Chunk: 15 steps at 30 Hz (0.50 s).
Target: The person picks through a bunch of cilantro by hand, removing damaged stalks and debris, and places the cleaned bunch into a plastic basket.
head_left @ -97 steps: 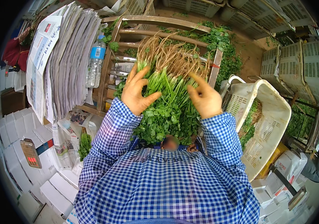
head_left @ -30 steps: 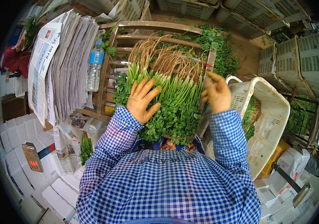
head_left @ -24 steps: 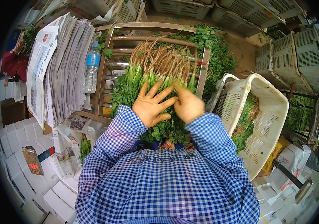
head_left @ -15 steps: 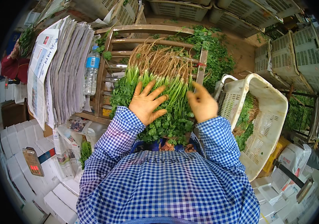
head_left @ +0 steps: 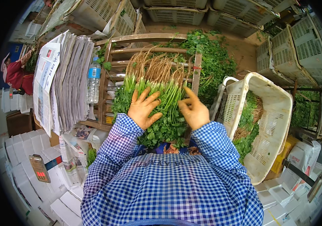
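Note:
A layer of coriander lies on a slatted metal rack in front of me, its brown roots pointing away and its leaves toward my body. My left hand rests on the stems, palm down, with its fingers spread. At the right edge of the layer is my right hand. Its index finger stretches toward the outer stems, touching or nearly touching them, while the other fingers are partly bent; no stem shows gripped in it.
A stack of folded newspapers and a water bottle stand left of the rack. On the right, a white plastic crate holds more coriander. Loose greens lie beyond the rack. A person in red is at the far left.
The view has shifted slightly. My right hand, blurred before, has come nearer the right edge of the coriander, index finger extended. My left hand stays spread on the stems.

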Each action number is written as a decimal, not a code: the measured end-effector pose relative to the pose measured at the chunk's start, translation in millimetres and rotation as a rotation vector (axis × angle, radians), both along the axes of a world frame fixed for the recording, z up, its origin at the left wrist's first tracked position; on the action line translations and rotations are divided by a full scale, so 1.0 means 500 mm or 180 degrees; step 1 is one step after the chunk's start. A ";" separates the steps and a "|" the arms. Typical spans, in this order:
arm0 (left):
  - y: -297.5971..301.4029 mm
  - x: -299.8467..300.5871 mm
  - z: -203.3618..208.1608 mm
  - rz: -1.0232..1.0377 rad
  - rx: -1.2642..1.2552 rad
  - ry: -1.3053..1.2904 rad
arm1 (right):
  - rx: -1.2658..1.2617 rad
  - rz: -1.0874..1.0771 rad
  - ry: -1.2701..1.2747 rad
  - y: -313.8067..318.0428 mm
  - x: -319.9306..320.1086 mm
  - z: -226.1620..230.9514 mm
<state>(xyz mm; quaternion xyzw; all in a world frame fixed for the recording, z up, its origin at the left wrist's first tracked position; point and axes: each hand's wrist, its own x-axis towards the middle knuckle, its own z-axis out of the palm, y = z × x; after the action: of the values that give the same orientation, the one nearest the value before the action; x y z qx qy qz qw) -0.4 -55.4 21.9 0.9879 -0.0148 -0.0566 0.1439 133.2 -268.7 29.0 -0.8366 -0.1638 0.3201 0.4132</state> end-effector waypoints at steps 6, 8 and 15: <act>-0.005 -0.002 -0.003 0.0071 0.0093 0.0067 | -0.0887 0.0870 -0.1144 0.085 0.020 0.028; -0.005 -0.008 -0.008 0.0109 0.0112 0.0067 | -0.0611 0.0648 -0.1491 0.096 0.028 0.045; -0.003 -0.007 -0.010 0.0080 0.0138 -0.0050 | -0.0733 0.0817 -0.1227 0.161 0.059 0.004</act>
<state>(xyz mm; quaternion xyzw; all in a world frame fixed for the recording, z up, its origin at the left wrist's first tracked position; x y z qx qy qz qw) -4.0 -56.9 16.9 0.9913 -0.0023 -0.0473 0.1231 162.8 -188.2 30.9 -0.8961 -0.3069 0.2211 0.2322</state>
